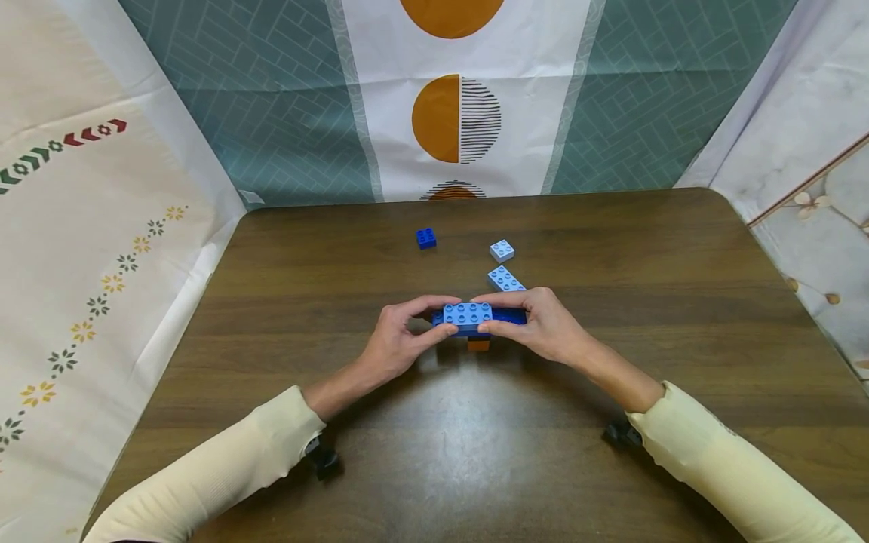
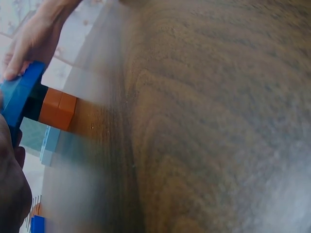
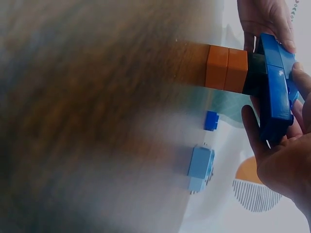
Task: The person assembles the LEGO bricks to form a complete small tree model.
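Note:
A light blue toy building brick [image 1: 467, 313] lies across dark blue bricks [image 3: 277, 94] at the top of a small stack. My left hand [image 1: 399, 335] pinches its left end between thumb and fingers. At the other end, the thumb and fingers of my right hand [image 1: 546, 328] pinch the same brick. Below the blue layer, the right wrist view shows a dark brick [image 3: 255, 74] over two orange bricks [image 3: 227, 68], which stand upright on the table. Dark blue sticks out to either side of the light blue brick.
Behind the stack on the wooden table [image 1: 326, 249] lie a long light blue brick [image 1: 505, 278], a smaller pale blue brick [image 1: 502, 250] and a small dark blue brick [image 1: 425, 238]. A patterned cloth [image 1: 285, 128] hangs along the table's far edge.

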